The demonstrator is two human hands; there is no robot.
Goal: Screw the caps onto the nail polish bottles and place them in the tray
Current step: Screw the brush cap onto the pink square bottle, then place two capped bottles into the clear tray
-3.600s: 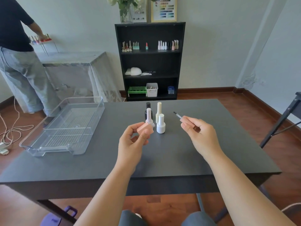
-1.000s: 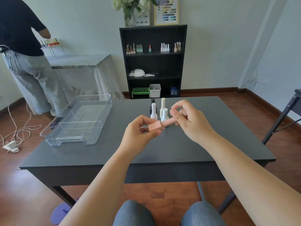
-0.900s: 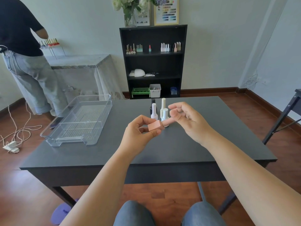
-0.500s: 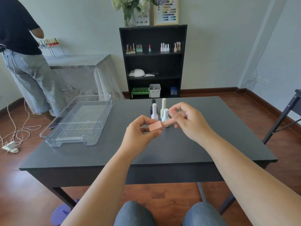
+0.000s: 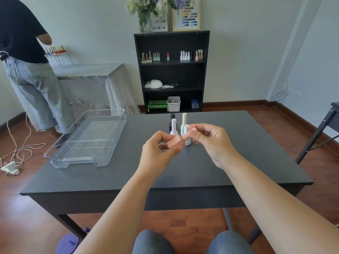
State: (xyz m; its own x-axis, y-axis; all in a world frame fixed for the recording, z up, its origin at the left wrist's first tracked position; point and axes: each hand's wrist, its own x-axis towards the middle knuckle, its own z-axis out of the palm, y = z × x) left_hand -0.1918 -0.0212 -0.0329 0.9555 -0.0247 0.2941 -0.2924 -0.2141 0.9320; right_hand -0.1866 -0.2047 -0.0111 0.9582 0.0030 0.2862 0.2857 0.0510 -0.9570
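1. Tray (image 5: 113,114): clear plastic, on the left part of your desk (image 5: 238,162). Nothing lies in it, so no bottle has been placed yet.

2. Left hand (image 5: 157,154): closed round the pink bottle (image 5: 174,143). Thumb and fingers pinch the square body, and the bottle is tipped on its side with its neck towards your right hand, in the air above the middle of the desk.

3. Standing bottles, behind your hands: a black bottle (image 5: 172,121), a pale bottle with a white cap (image 5: 173,127), a tall cream bottle (image 5: 184,121) and a white bottle (image 5: 187,142), close together in a cluster. All four seem to have caps on, but you cannot tell from here whether those caps are tight.

4. Pink cap (image 5: 188,136): seated on the neck of the pink bottle, in line with it. How far it is screwed down cannot be seen.

5. Right hand (image 5: 211,142): closed on the pink cap, fingertips and thumb wrapped round it as for twisting.

6. Progress, as a judgement: you are on the first bottle, at the capping step. Left to do: finish this cap, set the pink bottle in the tray, then check and move the four standing bottles.
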